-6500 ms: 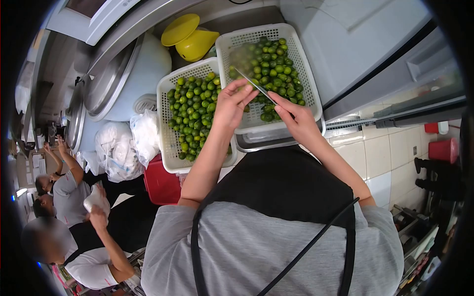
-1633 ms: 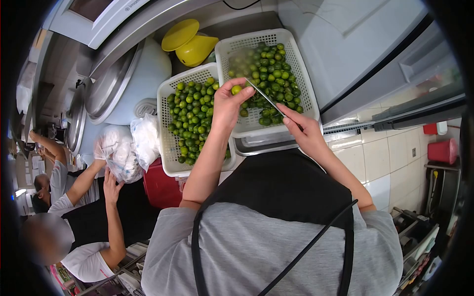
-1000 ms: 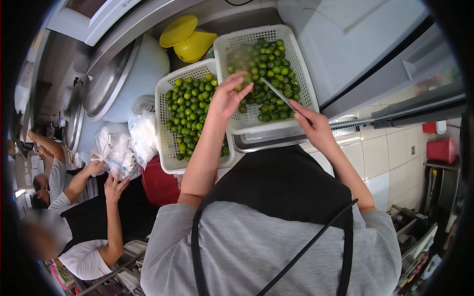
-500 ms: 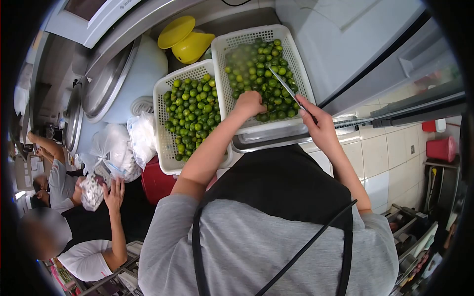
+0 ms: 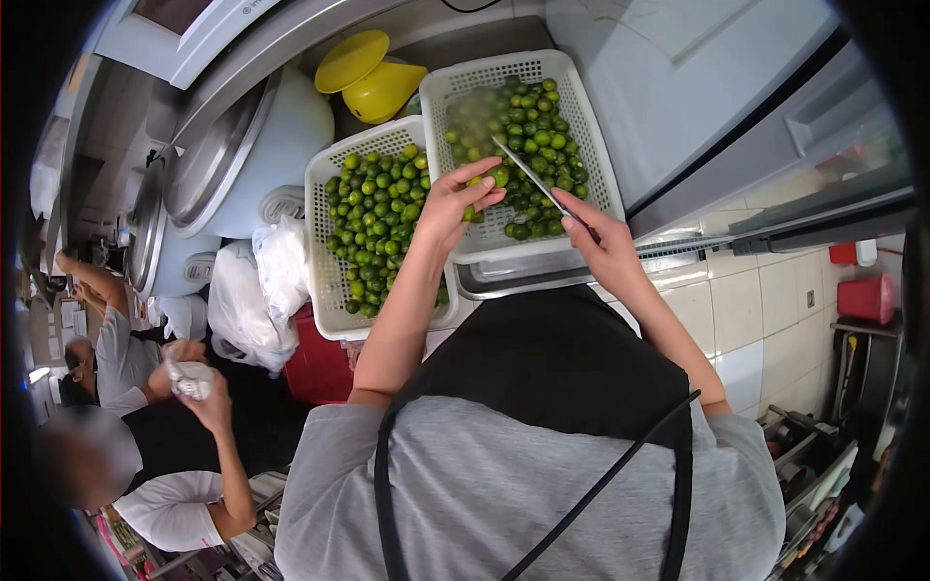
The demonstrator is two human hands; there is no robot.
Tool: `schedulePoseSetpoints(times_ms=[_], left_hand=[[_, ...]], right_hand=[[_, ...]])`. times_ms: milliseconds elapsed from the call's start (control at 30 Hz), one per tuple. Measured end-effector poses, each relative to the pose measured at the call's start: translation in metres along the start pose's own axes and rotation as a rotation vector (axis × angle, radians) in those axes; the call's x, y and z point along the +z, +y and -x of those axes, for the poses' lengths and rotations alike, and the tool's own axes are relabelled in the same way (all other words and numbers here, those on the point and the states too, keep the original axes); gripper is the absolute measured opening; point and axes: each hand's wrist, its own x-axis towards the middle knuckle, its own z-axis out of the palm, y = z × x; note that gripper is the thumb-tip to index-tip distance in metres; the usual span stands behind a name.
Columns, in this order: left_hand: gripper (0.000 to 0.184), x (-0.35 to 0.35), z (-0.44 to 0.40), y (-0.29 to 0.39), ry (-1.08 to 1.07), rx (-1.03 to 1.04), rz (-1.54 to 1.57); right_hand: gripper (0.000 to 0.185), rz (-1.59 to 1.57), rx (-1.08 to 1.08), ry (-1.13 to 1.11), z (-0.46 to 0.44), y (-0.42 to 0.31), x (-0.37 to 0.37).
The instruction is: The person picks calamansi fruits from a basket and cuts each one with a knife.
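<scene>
My left hand (image 5: 453, 207) is over the near left part of the right-hand basket, palm turned up, with its fingers curled around a small green lime (image 5: 499, 176). Another lime shows at the lower edge of the fingers. In my right hand (image 5: 603, 242) is a knife (image 5: 531, 174) with a dark handle, held near the basket's front right. Its blade slants up and left, the tip beyond the held lime. Beneath both hands, a white perforated basket (image 5: 599, 145) contains many green limes; part of its contents looks hazy through a smudge.
A second white basket (image 5: 320, 281) of limes stands on the left. Behind are a yellow container (image 5: 380, 89) and lidded drums (image 5: 218, 145). White plastic bags (image 5: 242, 300) lie left, where a co-worker (image 5: 174, 436) handles a wrapped bundle. A grey appliance door (image 5: 668, 87) borders the right.
My left hand has risen from among the limes and turned palm up with a lime in it. The knife has moved left toward it. The co-worker has lifted the bundle away from the bags.
</scene>
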Motion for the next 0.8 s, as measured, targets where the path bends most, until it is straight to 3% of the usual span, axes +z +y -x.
schedulePoseSetpoints(times_ms=[367,600,667,800], left_hand=[[0.022,0.006,0.006,-0.006,0.015,0.149,0.088],[0.025,0.009,0.009,0.003,-0.003,0.204,0.066],[0.025,0.008,0.006,0.001,0.067,0.229,0.028],[0.024,0.009,0.007,0.004,0.086,0.223,0.089]], right_hand=[[0.032,-0.038,-0.002,-0.043,-0.008,0.005,0.009],[0.033,-0.004,0.229,-0.06,-0.005,0.002,0.003],[0.032,-0.051,-0.047,0.021,0.001,-0.001,0.008],[0.032,0.002,-0.048,-0.001,0.005,-0.001,0.012]])
